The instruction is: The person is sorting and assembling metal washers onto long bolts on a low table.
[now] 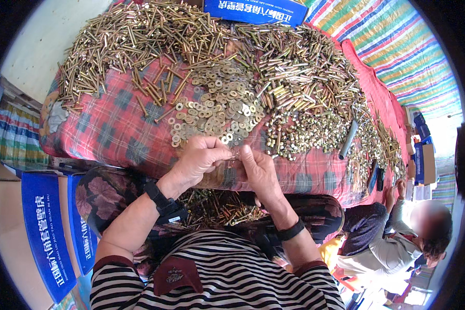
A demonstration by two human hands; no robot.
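My left hand [200,157] and my right hand [261,174] meet at the near edge of a plaid-covered table, fingertips almost touching. Both are closed in a pinch; something small and shiny shows between them, too small to make out. Just beyond my fingers lies a pile of flat round washers [219,106]. To its right is a spread of small brass-coloured nuts [299,135]. Long bolts [134,39] are heaped at the far left, and metal sleeves [299,72] at the far right. Below my wrists, more bolts [219,209] lie at my lap.
A grey metal tube [349,139] lies among the nuts. Blue-and-brown cardboard boxes [44,227] stand at my left, and a blue box [258,11] sits at the table's far edge. Another person [390,243] sits at the right, a hand at the table's end.
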